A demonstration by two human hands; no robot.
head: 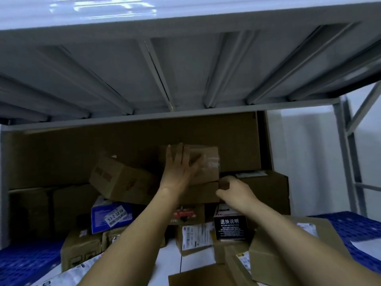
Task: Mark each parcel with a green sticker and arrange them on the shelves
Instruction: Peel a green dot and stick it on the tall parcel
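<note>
We show the parcel atop the stack beneath the upper shelf, long axis left-to-right, just ahead of the nearer left grip, whose straight fingers press its face, while the right grip pinches the flat box below.

We see the shelf overhead as grey painted metal, smooth, with a glossy sheen along its front lip, and the back sheet as matt brown cardboard. The top carton and the lower carton are the same dull, slightly rough cardboard, though a band of clear tape across the top carton shines. We read the blue box and the black box as printed card with a faint gloss, the label as white paper, and the blue mat as perforated plastic.
</note>
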